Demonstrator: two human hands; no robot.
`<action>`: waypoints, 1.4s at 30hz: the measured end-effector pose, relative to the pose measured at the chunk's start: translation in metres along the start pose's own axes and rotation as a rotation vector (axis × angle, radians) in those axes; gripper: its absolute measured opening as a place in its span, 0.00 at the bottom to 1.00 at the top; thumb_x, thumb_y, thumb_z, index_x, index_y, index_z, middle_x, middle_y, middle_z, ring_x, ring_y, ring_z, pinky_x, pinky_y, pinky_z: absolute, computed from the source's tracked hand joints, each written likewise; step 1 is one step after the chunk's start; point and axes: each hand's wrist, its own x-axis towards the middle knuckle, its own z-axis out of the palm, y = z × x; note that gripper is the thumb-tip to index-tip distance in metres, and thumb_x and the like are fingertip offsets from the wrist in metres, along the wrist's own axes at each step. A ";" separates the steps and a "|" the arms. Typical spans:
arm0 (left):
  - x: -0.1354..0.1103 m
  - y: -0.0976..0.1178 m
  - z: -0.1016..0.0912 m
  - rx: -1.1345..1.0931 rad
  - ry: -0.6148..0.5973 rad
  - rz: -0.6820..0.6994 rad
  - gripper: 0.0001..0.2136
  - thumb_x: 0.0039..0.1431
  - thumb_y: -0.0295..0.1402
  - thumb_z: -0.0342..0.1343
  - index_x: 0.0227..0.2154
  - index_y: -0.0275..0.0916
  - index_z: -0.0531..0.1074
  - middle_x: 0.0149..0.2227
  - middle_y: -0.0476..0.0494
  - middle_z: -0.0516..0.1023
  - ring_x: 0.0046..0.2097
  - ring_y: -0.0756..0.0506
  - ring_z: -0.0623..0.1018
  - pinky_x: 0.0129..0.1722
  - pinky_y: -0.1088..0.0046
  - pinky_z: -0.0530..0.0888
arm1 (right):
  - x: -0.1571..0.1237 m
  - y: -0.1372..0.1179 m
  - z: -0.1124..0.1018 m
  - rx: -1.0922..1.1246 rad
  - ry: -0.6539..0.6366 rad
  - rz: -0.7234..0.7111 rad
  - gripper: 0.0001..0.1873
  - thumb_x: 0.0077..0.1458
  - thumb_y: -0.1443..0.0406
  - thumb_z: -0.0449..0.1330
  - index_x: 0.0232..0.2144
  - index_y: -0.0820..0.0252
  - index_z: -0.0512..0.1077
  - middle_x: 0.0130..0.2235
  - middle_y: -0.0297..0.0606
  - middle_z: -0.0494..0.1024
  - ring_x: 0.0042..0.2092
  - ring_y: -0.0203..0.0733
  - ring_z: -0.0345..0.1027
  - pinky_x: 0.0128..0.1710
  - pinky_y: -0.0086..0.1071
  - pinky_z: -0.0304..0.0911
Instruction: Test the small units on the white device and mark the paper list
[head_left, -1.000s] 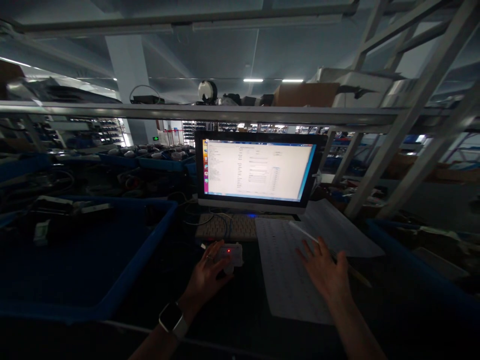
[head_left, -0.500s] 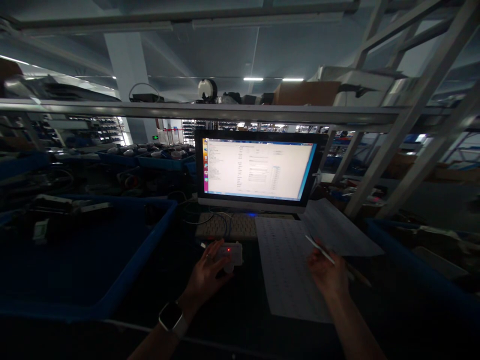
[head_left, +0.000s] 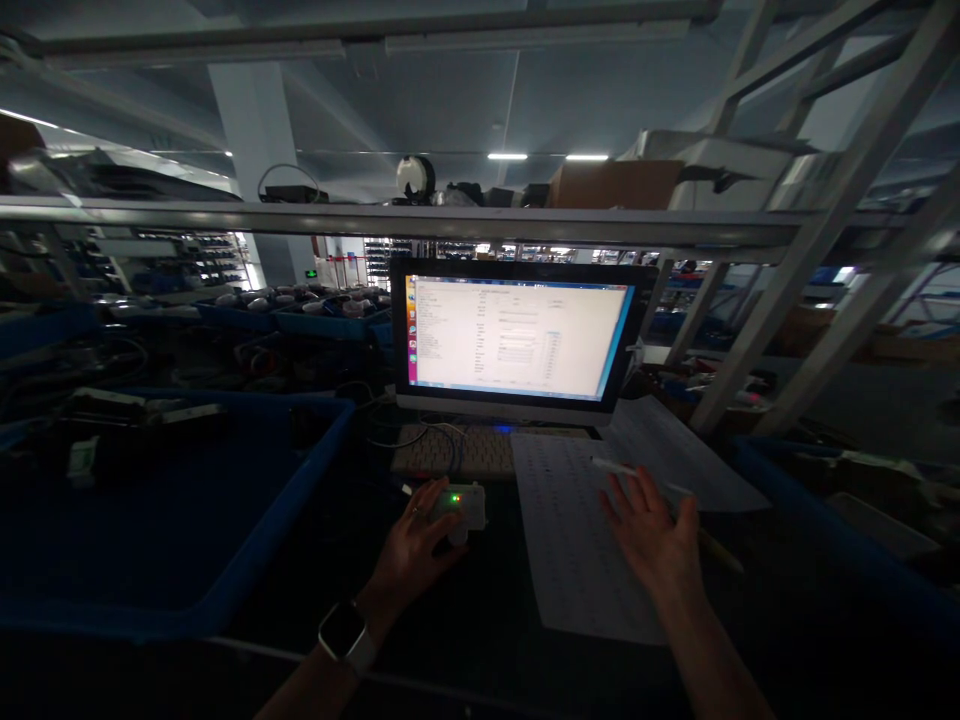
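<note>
My left hand, with a ring and a wristwatch, is curled over a small pale box. Green and red lights glow on the box, and my fingers hide its left part. My right hand is turned palm up with its fingers spread, over a printed sheet. A thin white pen lies behind those fingers, showing on both sides of them. It is not gripped. A second, yellowish pencil-like stick is to the right of my right hand.
A lit monitor stands ahead, with a pale keyboard and cables in front of it. Another sheet lies at the right. Blue bins flank the work area, a large one at left and another at right. Overhead runs a shelf.
My right hand has opened from its grip on the white pen, and the pen now lies flatter behind the spread fingers. A green light has come on at the box; my left hand stays put.
</note>
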 end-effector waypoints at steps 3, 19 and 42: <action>0.000 0.000 -0.001 0.000 0.001 -0.006 0.17 0.49 0.32 0.62 0.43 0.42 0.69 0.57 0.36 0.64 0.57 0.38 0.66 0.49 0.57 0.74 | -0.003 -0.001 0.004 0.014 -0.031 0.012 0.26 0.41 0.38 0.57 0.35 0.44 0.74 0.54 0.31 0.70 0.59 0.47 0.56 0.57 0.49 0.53; -0.001 -0.001 0.000 0.017 -0.020 -0.005 0.21 0.50 0.33 0.62 0.48 0.42 0.67 0.57 0.36 0.64 0.58 0.38 0.66 0.50 0.57 0.73 | 0.008 0.007 -0.012 0.027 -0.017 0.061 0.18 0.39 0.53 0.67 0.35 0.47 0.73 0.41 0.29 0.77 0.39 0.38 0.71 0.37 0.33 0.69; 0.031 -0.046 -0.011 0.384 -0.275 -0.979 0.30 0.49 0.59 0.47 0.33 0.34 0.74 0.42 0.27 0.73 0.48 0.28 0.71 0.48 0.45 0.63 | 0.015 0.010 -0.021 0.059 -0.067 0.083 0.14 0.41 0.59 0.67 0.33 0.49 0.72 0.34 0.27 0.78 0.30 0.34 0.70 0.28 0.29 0.69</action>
